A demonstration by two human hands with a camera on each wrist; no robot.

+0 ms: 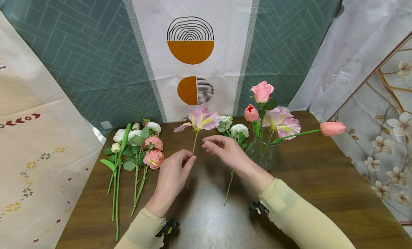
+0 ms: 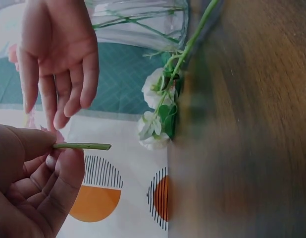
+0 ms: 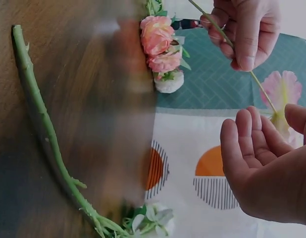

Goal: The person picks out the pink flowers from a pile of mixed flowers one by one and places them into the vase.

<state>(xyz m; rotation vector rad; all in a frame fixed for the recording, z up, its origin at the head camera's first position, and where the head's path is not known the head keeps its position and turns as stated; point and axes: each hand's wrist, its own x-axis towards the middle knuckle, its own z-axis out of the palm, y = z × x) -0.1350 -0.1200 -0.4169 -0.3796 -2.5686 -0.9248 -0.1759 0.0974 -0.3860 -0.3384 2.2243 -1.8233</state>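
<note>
My left hand [image 1: 173,174] pinches the thin stem of a pale purple flower with yellow streaks [image 1: 202,121] between thumb and fingers. The bloom stands upright above the hand, and the cut lower end of its stem [image 2: 88,146] pokes out below the grip in the left wrist view. To the right of the stem, my right hand [image 1: 226,152] is raised with loosely bent fingers, holding nothing. Its palm faces the flower in the right wrist view. Behind the right hand lies a stem of white flowers [image 1: 239,130], partly hidden by it.
A clear glass vase [image 1: 268,159] at the right holds a pink rose [image 1: 262,91], pink tulips [image 1: 251,113] and another purple flower [image 1: 288,127]; one tulip [image 1: 332,129] leans far out right. White and pink flowers [image 1: 153,159] lie at the left of the wooden table [image 1: 322,192].
</note>
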